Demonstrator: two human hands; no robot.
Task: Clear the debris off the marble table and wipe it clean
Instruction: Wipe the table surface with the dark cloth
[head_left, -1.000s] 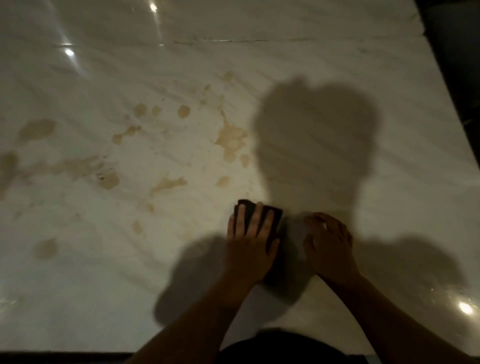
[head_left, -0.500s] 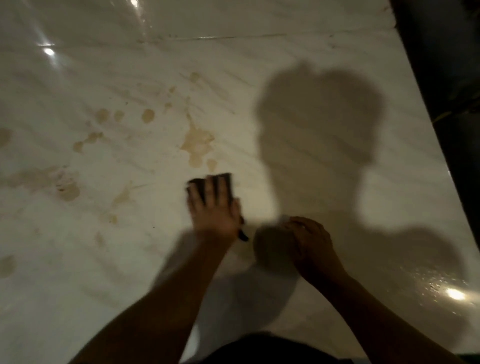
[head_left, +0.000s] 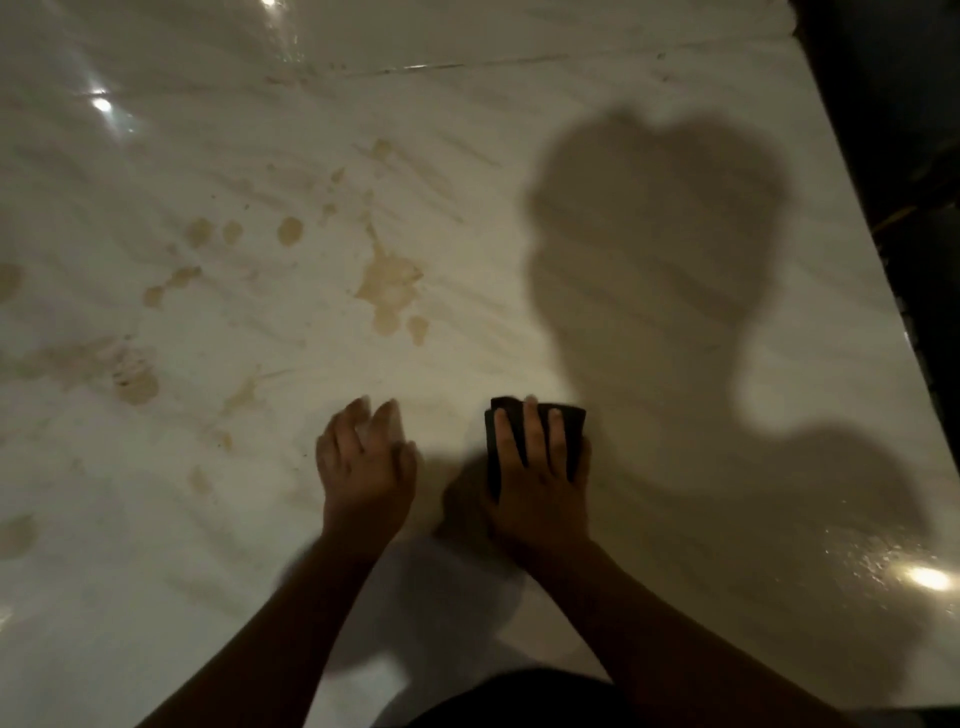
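The pale marble table (head_left: 597, 93) fills the view. Brown spill stains spread over its left half; the largest blotch (head_left: 387, 291) lies just beyond my hands, and a smeared patch (head_left: 136, 383) lies further left. A dark folded cloth (head_left: 569, 415) lies on the marble, and my right hand (head_left: 540, 470) presses flat on it with straight fingers. My left hand (head_left: 363, 465) rests open on the bare marble just left of the cloth, slightly blurred and holding nothing.
The table's right edge (head_left: 852, 218) runs diagonally, with dark floor beyond it. A seam (head_left: 415, 67) crosses the far part of the marble. Wet glare shines at the near right (head_left: 930, 579). My shadow covers the right half.
The cloth was under my left hand; now it is under my right hand, further right. My left hand has come off it and lies empty on the marble.
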